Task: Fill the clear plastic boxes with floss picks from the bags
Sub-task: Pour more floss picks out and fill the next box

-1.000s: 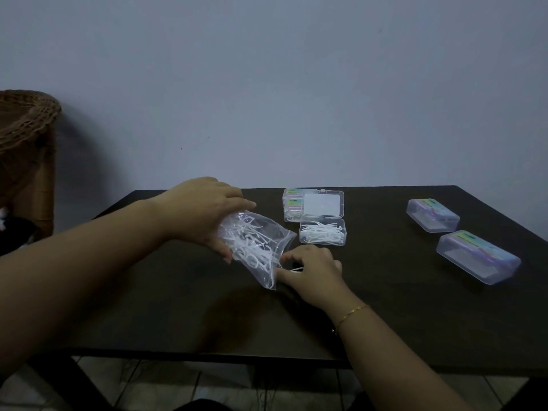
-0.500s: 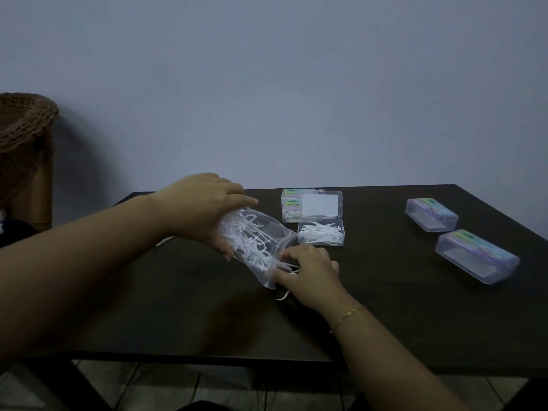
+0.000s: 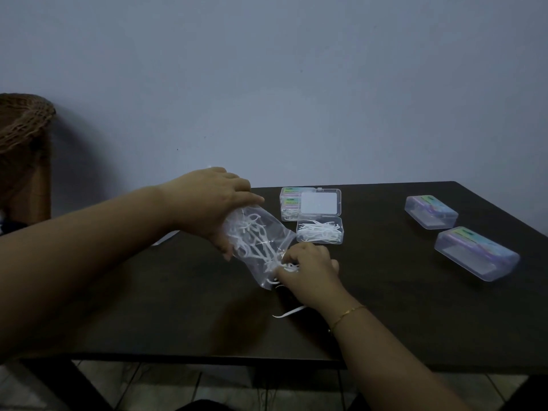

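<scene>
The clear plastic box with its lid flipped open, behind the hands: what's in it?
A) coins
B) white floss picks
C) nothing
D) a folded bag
B: the clear plastic box with its lid flipped open holds a loose pile of white floss picks, like those in the clear plastic bag.

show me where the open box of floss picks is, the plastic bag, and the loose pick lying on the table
Open box (image 3: 320,232), head view, on the picks inside its tray.
Plastic bag (image 3: 258,235), head view, on its clear middle.
Loose pick (image 3: 289,312), head view, on its white handle.
</scene>
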